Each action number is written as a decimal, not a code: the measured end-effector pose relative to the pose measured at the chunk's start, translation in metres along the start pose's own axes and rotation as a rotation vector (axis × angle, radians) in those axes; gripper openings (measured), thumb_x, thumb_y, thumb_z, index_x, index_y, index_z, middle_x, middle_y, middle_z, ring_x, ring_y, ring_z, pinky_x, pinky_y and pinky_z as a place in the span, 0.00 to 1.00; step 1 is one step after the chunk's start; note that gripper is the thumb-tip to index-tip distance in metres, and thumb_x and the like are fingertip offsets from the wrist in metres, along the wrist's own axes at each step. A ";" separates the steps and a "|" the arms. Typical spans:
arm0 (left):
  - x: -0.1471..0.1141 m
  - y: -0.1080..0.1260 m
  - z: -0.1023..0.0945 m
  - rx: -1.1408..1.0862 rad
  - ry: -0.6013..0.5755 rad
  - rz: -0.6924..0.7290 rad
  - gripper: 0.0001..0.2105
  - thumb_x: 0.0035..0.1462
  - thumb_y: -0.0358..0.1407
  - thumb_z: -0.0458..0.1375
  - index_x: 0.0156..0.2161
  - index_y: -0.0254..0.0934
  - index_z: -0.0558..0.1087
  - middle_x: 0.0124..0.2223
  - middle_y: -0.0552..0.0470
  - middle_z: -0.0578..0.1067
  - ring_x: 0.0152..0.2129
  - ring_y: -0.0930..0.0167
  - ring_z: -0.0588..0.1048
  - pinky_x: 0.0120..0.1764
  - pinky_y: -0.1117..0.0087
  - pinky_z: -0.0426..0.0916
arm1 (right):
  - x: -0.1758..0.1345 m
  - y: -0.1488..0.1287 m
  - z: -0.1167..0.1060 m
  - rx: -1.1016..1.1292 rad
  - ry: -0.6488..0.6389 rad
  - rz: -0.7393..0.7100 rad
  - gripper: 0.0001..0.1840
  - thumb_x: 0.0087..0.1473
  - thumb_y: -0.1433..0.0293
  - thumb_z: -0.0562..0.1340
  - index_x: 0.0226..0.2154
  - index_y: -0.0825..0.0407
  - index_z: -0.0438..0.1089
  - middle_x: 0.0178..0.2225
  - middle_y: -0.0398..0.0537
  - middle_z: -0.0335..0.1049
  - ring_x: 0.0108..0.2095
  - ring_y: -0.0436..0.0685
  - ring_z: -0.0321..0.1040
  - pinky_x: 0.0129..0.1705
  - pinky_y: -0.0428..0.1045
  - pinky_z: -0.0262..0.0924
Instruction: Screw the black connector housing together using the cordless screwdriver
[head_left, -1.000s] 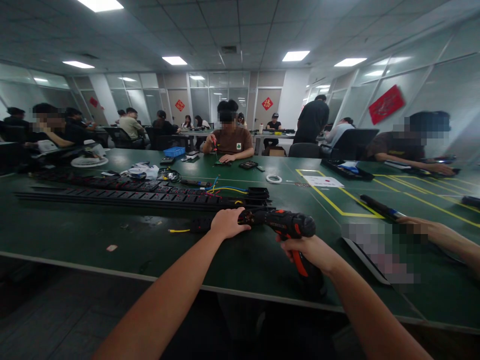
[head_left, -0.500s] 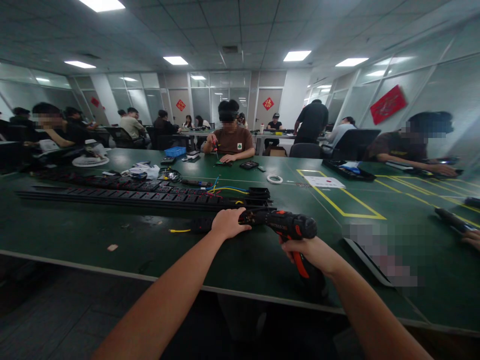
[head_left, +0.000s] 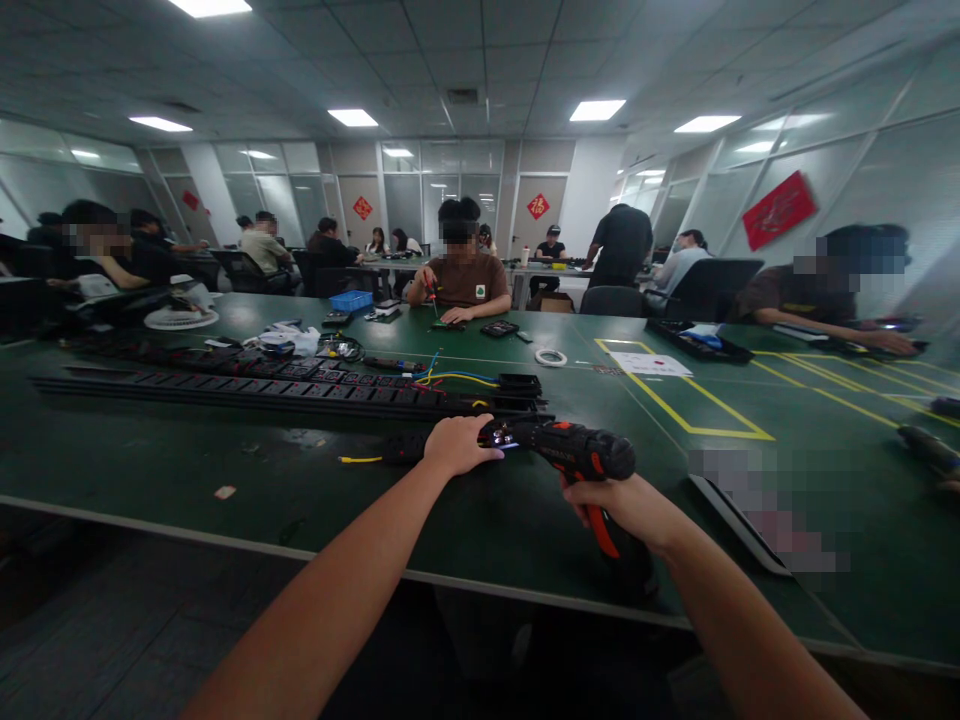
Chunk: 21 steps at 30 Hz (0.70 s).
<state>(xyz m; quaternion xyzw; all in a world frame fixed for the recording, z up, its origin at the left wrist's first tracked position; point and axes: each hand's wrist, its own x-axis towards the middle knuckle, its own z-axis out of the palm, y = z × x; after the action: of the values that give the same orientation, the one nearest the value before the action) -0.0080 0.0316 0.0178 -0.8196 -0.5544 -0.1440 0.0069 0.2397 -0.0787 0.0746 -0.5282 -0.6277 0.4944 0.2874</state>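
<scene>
My right hand (head_left: 621, 502) is wrapped round the grip of a black and orange cordless drill (head_left: 585, 448), which lies on its level with the nose facing left. My left hand (head_left: 454, 447) grips a black elongated part (head_left: 403, 449) low over the table, with a yellow lead (head_left: 360, 460) sticking out of its left end. The drill's nose meets this part just right of my left fingers, where a small light glows. The exact contact of the bit is hidden. Behind my left hand lie long black power strips (head_left: 247, 393) with rows of sockets.
Blue and yellow wires (head_left: 465, 378) trail over the strips. A white ring-shaped coil (head_left: 550, 357), a paper sheet (head_left: 651, 364) and a blurred-out tablet-like device (head_left: 739, 525) lie on the green table (head_left: 300, 500). A co-worker (head_left: 469, 280) sits opposite with a screwdriver; others sit around.
A light has come on at the drill's nose, brightening the part beside my left fingers. Both of my hands keep nearly the same place.
</scene>
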 end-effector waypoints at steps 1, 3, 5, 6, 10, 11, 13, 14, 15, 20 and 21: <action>0.000 0.000 0.000 -0.001 0.002 0.002 0.36 0.54 0.63 0.58 0.63 0.47 0.68 0.53 0.46 0.79 0.49 0.56 0.77 0.49 0.60 0.68 | 0.000 -0.001 0.000 0.001 0.000 0.002 0.06 0.43 0.67 0.64 0.27 0.51 0.70 0.19 0.40 0.68 0.22 0.53 0.66 0.27 0.48 0.58; 0.000 0.000 0.000 -0.002 0.000 0.004 0.36 0.54 0.63 0.58 0.63 0.47 0.68 0.53 0.46 0.79 0.49 0.56 0.77 0.50 0.60 0.68 | -0.001 -0.001 0.000 0.003 -0.001 0.011 0.07 0.43 0.66 0.64 0.27 0.51 0.70 0.19 0.40 0.68 0.23 0.53 0.66 0.28 0.48 0.59; 0.000 -0.001 0.000 -0.004 -0.006 0.000 0.36 0.54 0.63 0.58 0.63 0.47 0.68 0.53 0.46 0.78 0.49 0.57 0.77 0.50 0.60 0.68 | -0.001 -0.002 0.000 0.007 0.001 0.017 0.07 0.42 0.66 0.64 0.28 0.51 0.70 0.19 0.40 0.68 0.23 0.54 0.66 0.28 0.48 0.59; 0.000 -0.001 0.001 -0.006 -0.007 -0.001 0.36 0.54 0.63 0.58 0.63 0.47 0.68 0.53 0.46 0.78 0.49 0.57 0.77 0.50 0.60 0.68 | -0.001 -0.002 0.000 0.010 0.001 0.019 0.07 0.42 0.66 0.64 0.28 0.51 0.70 0.19 0.39 0.68 0.23 0.53 0.66 0.28 0.48 0.59; 0.001 -0.001 0.001 -0.008 0.005 0.007 0.36 0.54 0.63 0.58 0.63 0.47 0.68 0.53 0.47 0.79 0.49 0.57 0.77 0.50 0.60 0.69 | -0.001 -0.001 0.001 0.018 0.020 0.028 0.09 0.41 0.66 0.65 0.28 0.52 0.71 0.19 0.40 0.68 0.23 0.53 0.66 0.27 0.48 0.58; 0.001 -0.001 0.002 -0.006 0.005 0.009 0.36 0.54 0.63 0.58 0.63 0.47 0.68 0.53 0.46 0.79 0.49 0.57 0.77 0.49 0.60 0.69 | -0.001 0.000 0.001 0.023 0.029 0.033 0.09 0.41 0.65 0.65 0.29 0.52 0.71 0.19 0.40 0.68 0.23 0.53 0.66 0.27 0.48 0.58; 0.001 -0.002 0.002 -0.002 0.006 0.010 0.37 0.54 0.64 0.58 0.63 0.46 0.68 0.54 0.46 0.78 0.49 0.56 0.77 0.49 0.60 0.69 | -0.001 0.000 0.001 0.032 0.042 0.042 0.11 0.41 0.65 0.65 0.31 0.52 0.71 0.19 0.40 0.68 0.23 0.54 0.66 0.27 0.48 0.57; 0.001 -0.002 0.002 0.000 0.005 0.010 0.37 0.54 0.64 0.57 0.63 0.46 0.67 0.54 0.46 0.78 0.49 0.56 0.77 0.49 0.60 0.69 | -0.001 0.000 0.001 0.036 0.045 0.045 0.12 0.41 0.64 0.65 0.32 0.52 0.71 0.19 0.39 0.68 0.23 0.54 0.66 0.27 0.48 0.57; 0.001 -0.002 0.003 0.001 0.005 0.008 0.37 0.54 0.64 0.57 0.63 0.46 0.67 0.54 0.46 0.78 0.49 0.56 0.77 0.49 0.60 0.69 | -0.002 0.000 0.001 0.038 0.046 0.049 0.13 0.41 0.64 0.65 0.33 0.52 0.71 0.19 0.39 0.68 0.23 0.54 0.67 0.27 0.48 0.57; 0.000 -0.001 0.002 0.008 0.005 0.012 0.37 0.54 0.63 0.57 0.64 0.45 0.67 0.54 0.46 0.78 0.49 0.56 0.77 0.49 0.59 0.69 | -0.003 -0.003 0.001 0.026 0.059 0.071 0.19 0.41 0.64 0.65 0.38 0.53 0.73 0.19 0.39 0.69 0.24 0.55 0.67 0.28 0.49 0.58; 0.000 -0.001 0.001 0.009 0.004 0.014 0.37 0.55 0.63 0.57 0.64 0.45 0.67 0.55 0.46 0.78 0.49 0.56 0.77 0.49 0.59 0.69 | -0.003 -0.004 0.001 0.023 0.060 0.071 0.20 0.41 0.64 0.65 0.39 0.54 0.73 0.19 0.39 0.69 0.24 0.55 0.67 0.28 0.49 0.58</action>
<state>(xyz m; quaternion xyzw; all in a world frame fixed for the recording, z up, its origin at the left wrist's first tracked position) -0.0082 0.0324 0.0167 -0.8233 -0.5491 -0.1431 0.0126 0.2381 -0.0821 0.0782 -0.5615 -0.5939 0.4954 0.2942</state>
